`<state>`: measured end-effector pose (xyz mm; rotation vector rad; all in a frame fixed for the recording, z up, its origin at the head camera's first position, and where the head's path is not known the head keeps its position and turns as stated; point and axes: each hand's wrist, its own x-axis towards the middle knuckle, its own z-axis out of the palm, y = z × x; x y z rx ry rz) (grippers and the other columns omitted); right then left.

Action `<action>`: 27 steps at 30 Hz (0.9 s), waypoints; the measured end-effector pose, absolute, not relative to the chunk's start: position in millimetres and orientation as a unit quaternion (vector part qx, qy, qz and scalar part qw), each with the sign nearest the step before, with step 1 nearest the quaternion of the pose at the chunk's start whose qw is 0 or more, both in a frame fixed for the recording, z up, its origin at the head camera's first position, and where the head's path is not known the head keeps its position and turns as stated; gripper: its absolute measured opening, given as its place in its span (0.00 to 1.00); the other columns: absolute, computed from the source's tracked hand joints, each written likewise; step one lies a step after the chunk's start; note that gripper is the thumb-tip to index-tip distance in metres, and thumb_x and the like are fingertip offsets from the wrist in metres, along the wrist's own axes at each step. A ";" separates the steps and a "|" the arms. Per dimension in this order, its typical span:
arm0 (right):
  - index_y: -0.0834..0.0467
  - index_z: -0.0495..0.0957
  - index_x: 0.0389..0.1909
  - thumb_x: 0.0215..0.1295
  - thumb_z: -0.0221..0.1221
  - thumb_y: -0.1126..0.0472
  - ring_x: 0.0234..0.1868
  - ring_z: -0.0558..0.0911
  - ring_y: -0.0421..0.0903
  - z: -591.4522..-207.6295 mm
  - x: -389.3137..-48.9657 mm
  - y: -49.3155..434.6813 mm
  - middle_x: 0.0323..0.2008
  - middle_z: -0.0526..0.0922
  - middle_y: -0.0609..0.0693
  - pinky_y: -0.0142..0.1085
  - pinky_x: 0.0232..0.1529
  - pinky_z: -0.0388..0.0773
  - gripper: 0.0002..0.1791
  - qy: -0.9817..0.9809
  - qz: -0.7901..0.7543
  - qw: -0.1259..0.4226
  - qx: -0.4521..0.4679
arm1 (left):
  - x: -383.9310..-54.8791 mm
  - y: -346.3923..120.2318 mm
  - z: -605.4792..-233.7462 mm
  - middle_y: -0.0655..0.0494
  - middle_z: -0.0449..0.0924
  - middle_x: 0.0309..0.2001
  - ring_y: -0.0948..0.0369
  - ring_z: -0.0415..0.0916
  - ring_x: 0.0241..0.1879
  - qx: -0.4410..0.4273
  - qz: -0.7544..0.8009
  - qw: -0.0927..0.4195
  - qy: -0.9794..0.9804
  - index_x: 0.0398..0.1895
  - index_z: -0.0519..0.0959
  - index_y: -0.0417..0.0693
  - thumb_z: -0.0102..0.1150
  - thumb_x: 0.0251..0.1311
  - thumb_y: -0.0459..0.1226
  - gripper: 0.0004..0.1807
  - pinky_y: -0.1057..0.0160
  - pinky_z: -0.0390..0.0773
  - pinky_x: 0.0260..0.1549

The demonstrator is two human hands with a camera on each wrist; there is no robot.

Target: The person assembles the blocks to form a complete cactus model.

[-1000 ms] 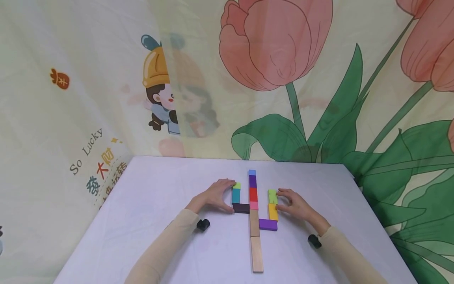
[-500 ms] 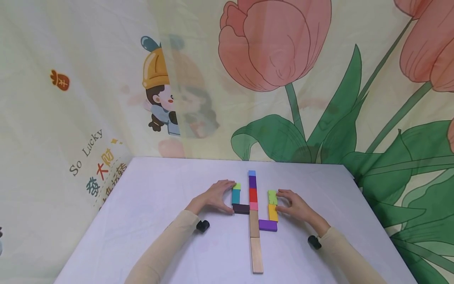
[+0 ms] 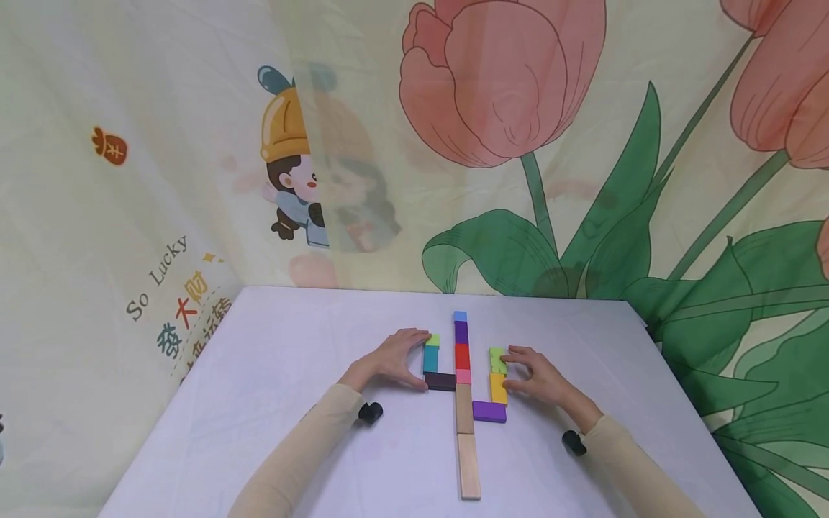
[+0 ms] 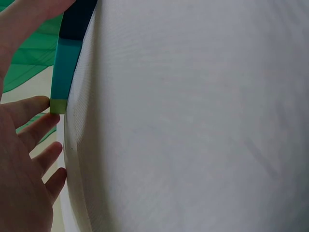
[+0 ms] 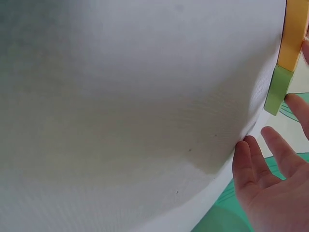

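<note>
My left hand (image 3: 393,357) spreads round the left side branch of toy blocks. Its index fingertip is at a small lime block (image 3: 433,339) at the far end. The thumb tip is by a dark block (image 3: 440,381), with a teal block (image 3: 430,358) between. In the left wrist view, the other fingers of this hand (image 4: 24,145) fan out, relaxed. My right hand (image 3: 542,375) is at the right branch. Its index fingertip touches a green block (image 3: 497,360), the thumb a yellow block (image 3: 498,388). A purple block (image 3: 488,411) joins that branch to the middle row.
Down the middle of the white table (image 3: 304,331) runs a straight row: a light blue block (image 3: 460,316), a dark purple block (image 3: 461,332), a red block (image 3: 463,356), a pink block (image 3: 463,376) and two wooden blocks (image 3: 469,466). A tulip-print curtain (image 3: 363,144) hangs behind.
The right index fingertip has shifted slightly left onto the green block. My left hand and the blocks look the same.
</note>
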<state>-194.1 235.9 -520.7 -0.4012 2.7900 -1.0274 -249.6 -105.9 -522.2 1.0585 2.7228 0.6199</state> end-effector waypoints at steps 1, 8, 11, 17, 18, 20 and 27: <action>0.60 0.77 0.61 0.55 0.72 0.52 0.70 0.59 0.68 -520.8 -194.0 236.0 0.69 0.64 0.65 0.66 0.64 0.59 0.33 0.927 -0.343 0.073 -0.132 | -249.6 -105.7 -522.2 0.47 0.61 0.72 0.47 0.53 0.72 0.354 0.207 0.077 0.909 0.74 0.61 0.45 0.74 0.40 0.60 0.58 0.43 0.57 0.68; 0.60 0.78 0.60 0.54 0.73 0.51 0.71 0.58 0.68 -521.0 -194.1 235.9 0.70 0.63 0.64 0.67 0.63 0.60 0.34 0.927 -0.344 0.072 -0.132 | -249.4 -106.1 -522.6 0.47 0.61 0.72 0.48 0.54 0.72 0.356 0.206 0.075 0.908 0.74 0.61 0.45 0.74 0.40 0.59 0.57 0.44 0.57 0.68; 0.61 0.78 0.60 0.53 0.73 0.52 0.71 0.58 0.68 -521.9 -194.4 236.0 0.70 0.63 0.64 0.67 0.63 0.60 0.34 0.928 -0.340 0.068 -0.137 | -249.7 -106.0 -522.6 0.47 0.61 0.72 0.48 0.54 0.72 0.356 0.205 0.076 0.908 0.74 0.61 0.45 0.73 0.40 0.59 0.57 0.44 0.57 0.68; 0.60 0.77 0.62 0.53 0.73 0.52 0.71 0.58 0.68 -521.4 -194.8 236.2 0.71 0.63 0.63 0.67 0.63 0.59 0.35 0.931 -0.333 0.068 -0.136 | -249.8 -105.4 -522.3 0.47 0.61 0.73 0.47 0.53 0.73 0.354 0.203 0.080 0.910 0.74 0.60 0.46 0.73 0.40 0.60 0.58 0.44 0.57 0.68; 0.60 0.77 0.62 0.53 0.73 0.51 0.71 0.58 0.68 -521.1 -194.7 236.0 0.71 0.62 0.63 0.67 0.63 0.59 0.35 0.931 -0.330 0.068 -0.137 | -249.8 -105.3 -522.1 0.47 0.61 0.73 0.47 0.53 0.73 0.355 0.203 0.080 0.909 0.74 0.61 0.46 0.73 0.40 0.60 0.58 0.44 0.57 0.68; 0.60 0.76 0.62 0.54 0.73 0.51 0.71 0.57 0.68 -520.8 -194.6 235.7 0.71 0.62 0.63 0.67 0.63 0.59 0.36 0.933 -0.327 0.069 -0.136 | -250.2 -105.3 -522.1 0.47 0.61 0.73 0.47 0.53 0.73 0.356 0.202 0.080 0.909 0.74 0.61 0.46 0.73 0.41 0.59 0.57 0.44 0.57 0.68; 0.60 0.75 0.64 0.54 0.72 0.52 0.71 0.56 0.68 -520.5 -193.6 233.4 0.72 0.61 0.63 0.67 0.64 0.58 0.36 0.933 -0.329 0.082 -0.125 | -250.9 -106.0 -524.2 0.47 0.61 0.72 0.47 0.54 0.72 0.354 0.205 0.079 0.909 0.74 0.61 0.46 0.73 0.40 0.60 0.58 0.43 0.57 0.68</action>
